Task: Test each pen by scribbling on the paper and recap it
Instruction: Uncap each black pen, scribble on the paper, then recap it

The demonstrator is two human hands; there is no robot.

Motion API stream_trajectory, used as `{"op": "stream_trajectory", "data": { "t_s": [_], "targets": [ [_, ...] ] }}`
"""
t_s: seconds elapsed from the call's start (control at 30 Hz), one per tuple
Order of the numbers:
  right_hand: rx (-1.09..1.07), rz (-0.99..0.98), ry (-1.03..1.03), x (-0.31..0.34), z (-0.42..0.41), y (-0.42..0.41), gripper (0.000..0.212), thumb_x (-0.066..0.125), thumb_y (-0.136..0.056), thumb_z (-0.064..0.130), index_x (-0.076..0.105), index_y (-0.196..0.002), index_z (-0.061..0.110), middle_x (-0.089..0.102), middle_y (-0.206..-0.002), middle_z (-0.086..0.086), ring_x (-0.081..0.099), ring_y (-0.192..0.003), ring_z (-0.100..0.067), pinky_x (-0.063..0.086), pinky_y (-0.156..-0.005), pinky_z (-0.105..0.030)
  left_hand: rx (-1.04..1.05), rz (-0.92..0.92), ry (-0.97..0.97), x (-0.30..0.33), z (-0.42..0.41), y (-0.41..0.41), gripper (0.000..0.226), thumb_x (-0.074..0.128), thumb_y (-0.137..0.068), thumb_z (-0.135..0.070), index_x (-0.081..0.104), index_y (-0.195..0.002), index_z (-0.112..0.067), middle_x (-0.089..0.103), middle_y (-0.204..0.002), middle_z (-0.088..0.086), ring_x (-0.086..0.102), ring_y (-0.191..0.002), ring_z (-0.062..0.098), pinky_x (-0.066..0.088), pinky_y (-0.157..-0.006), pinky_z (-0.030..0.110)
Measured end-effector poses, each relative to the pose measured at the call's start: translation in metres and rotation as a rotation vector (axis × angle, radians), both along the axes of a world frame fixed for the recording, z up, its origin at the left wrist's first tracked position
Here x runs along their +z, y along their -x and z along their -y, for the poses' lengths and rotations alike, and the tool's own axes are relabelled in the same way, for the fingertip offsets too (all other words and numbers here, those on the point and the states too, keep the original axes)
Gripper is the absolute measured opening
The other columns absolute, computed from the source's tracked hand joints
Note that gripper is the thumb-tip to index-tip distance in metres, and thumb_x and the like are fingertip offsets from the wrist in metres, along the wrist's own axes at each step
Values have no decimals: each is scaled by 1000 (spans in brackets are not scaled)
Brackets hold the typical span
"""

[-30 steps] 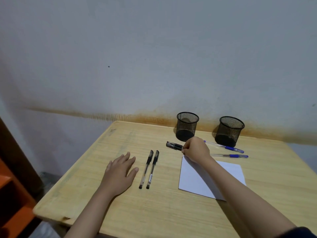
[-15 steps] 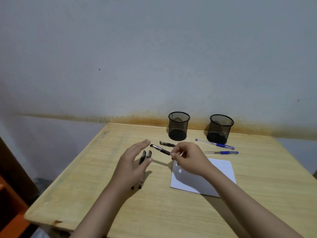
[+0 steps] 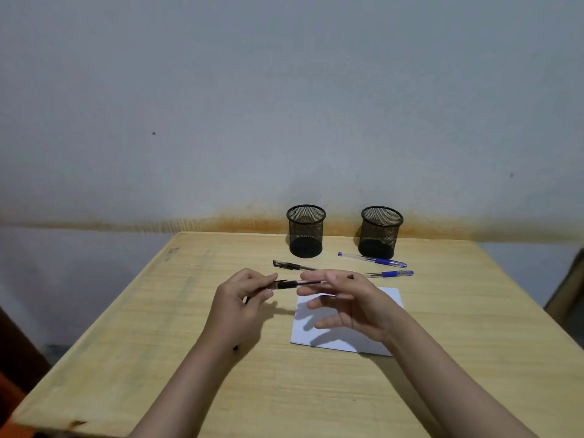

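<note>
I have the black pen (image 3: 297, 283) lifted off the worktop (image 3: 189, 390), just above the near-left corner of the paper (image 3: 344, 338), its long axis running left to right between my hands. My left hand (image 3: 240, 303) pinches the cap end; my right hand (image 3: 344, 303) takes the barrel near thumb and forefinger, other fingers spread loose. I judge the cap pulls off leftward, along that axis

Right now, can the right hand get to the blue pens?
Probably yes. The blue pens lie uncovered just beyond the right hand, but that hand and the left hand hold a black pen.
</note>
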State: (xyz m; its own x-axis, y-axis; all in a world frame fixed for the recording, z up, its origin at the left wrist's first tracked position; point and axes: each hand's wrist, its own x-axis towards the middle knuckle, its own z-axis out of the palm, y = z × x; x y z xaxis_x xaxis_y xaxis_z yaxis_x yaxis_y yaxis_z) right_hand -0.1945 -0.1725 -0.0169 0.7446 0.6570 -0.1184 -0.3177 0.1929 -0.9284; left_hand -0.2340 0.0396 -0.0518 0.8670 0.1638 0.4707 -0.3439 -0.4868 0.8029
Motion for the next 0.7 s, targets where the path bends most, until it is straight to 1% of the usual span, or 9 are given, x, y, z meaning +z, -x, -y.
{"op": "stream_trajectory", "data": {
  "t_s": [0.07, 0.13, 0.2, 0.33, 0.47, 0.53, 0.6, 0.63, 0.7],
  "targets": [
    [-98, 83, 41, -6, -9, 3, 31, 68, -83, 22, 67, -112, 9, 70, -101, -12, 66, -79, -17, 60, -58, -33, 0, 6, 31, 0, 0, 1, 31, 69, -77, 4, 73, -98, -17, 65, -79, -4, 57, -73, 3, 37, -63, 9],
    [-208, 224, 157, -12, -21, 7, 23, 70, -84, 15, 68, -106, 12, 70, -94, -10, 66, -73, -13, 58, -54, -30, -9, 20, 19, 1, 0, 2, 28, 72, -74, 2, 74, -96, -16, 67, -83, -10, 60, -74, 4, 39, -64, 10],
    [-285, 299, 191, -16, -33, 12, 18, 68, -85, 12, 68, -103, 7, 68, -85, -9, 64, -66, -10, 58, -52, -30, -18, 30, -4, 1, -1, 4, 27, 74, -74, 0, 74, -95, -16, 68, -83, -15, 62, -75, 3, 41, -64, 10],
    [-419, 376, 141, -19, -47, 20, 11, 67, -85, 5, 68, -94, -2, 65, -75, -9, 61, -60, -6, 55, -48, -25, -26, 51, -30, 4, -13, 6, 28, 74, -73, 1, 75, -90, -20, 69, -84, -11, 64, -76, 5, 44, -67, 13],
    [-479, 482, 154, -22, -59, 29, 6, 69, -83, 6, 71, -83, 12, 66, -71, -1, 64, -63, -7, 55, -50, -22, -37, 73, -57, 8, -24, 6, 30, 73, -72, 5, 75, -88, -21, 70, -83, -6, 65, -77, 8, 47, -67, 15],
    [-511, 505, 126, -23, -64, 33, 6, 68, -84, 4, 69, -81, 10, 66, -70, -3, 64, -62, -8, 54, -50, -22, -24, 68, -84, 11, -26, 7, 32, 72, -72, 8, 75, -85, -21, 70, -76, -3, 66, -76, 7, 46, -66, 12],
    [-626, 497, 42, -18, -55, 29, 7, 64, -85, -1, 64, -80, 4, 63, -67, -6, 62, -58, -5, 54, -48, -21, 94, 28, -1, 8, -43, 12, 30, 70, -72, 9, 73, -79, -20, 69, -77, 1, 65, -75, 9, 46, -64, 10],
    [-702, 486, 0, -14, -44, 23, 8, 62, -86, -1, 62, -79, 3, 61, -65, -6, 61, -56, -4, 56, -49, -23, 191, 10, 57, 4, -60, 15, 28, 71, -72, 6, 72, -76, -22, 69, -79, 4, 65, -76, 14, 46, -64, 10],
    [-808, 471, -31, -7, -18, 8, 10, 61, -88, 1, 62, -79, 5, 59, -65, -6, 60, -57, -4, 58, -52, -27, 352, -45, 104, -5, -100, 22, 27, 70, -76, 0, 71, -75, -27, 71, -83, 2, 67, -83, 20, 50, -68, 16]
  ]
}}
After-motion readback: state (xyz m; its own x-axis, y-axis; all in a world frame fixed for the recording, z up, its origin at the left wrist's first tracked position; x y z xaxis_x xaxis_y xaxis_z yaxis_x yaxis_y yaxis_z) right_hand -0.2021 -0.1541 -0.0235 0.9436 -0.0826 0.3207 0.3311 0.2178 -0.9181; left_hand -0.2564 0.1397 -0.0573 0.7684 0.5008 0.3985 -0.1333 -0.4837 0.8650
